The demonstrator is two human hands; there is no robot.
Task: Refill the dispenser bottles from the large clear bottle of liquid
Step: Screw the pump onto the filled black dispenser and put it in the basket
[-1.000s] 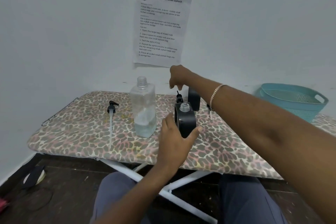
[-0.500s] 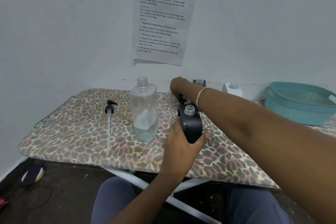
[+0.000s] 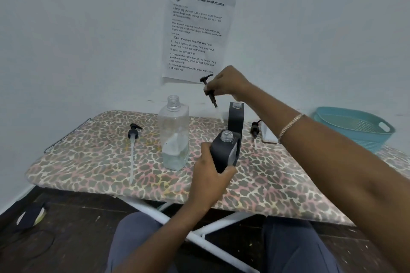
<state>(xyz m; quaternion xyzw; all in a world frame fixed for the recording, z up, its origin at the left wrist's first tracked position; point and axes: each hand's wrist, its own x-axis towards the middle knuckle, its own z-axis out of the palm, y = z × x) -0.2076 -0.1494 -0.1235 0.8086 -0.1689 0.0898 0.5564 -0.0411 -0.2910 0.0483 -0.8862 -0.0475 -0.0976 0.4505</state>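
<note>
The large clear bottle (image 3: 175,137) stands uncapped mid-board with a little liquid at its bottom. My left hand (image 3: 207,175) grips a black dispenser bottle (image 3: 225,153), tilted, its neck open. My right hand (image 3: 226,84) holds a black pump head (image 3: 208,88) in the air above the board, its clear tube trailing down. A second black dispenser bottle (image 3: 236,118) stands open behind. A white bottle (image 3: 268,134) is partly hidden by my right forearm.
The leopard-print ironing board (image 3: 88,162) carries a loose pump (image 3: 133,139) at the left and another pump (image 3: 254,131) near the white bottle. A teal basket (image 3: 355,126) sits at the right. A printed sheet (image 3: 197,31) hangs on the wall.
My right hand has risen from the board with a pump head lifted into the air. My left hand keeps hold of the tilted black bottle.
</note>
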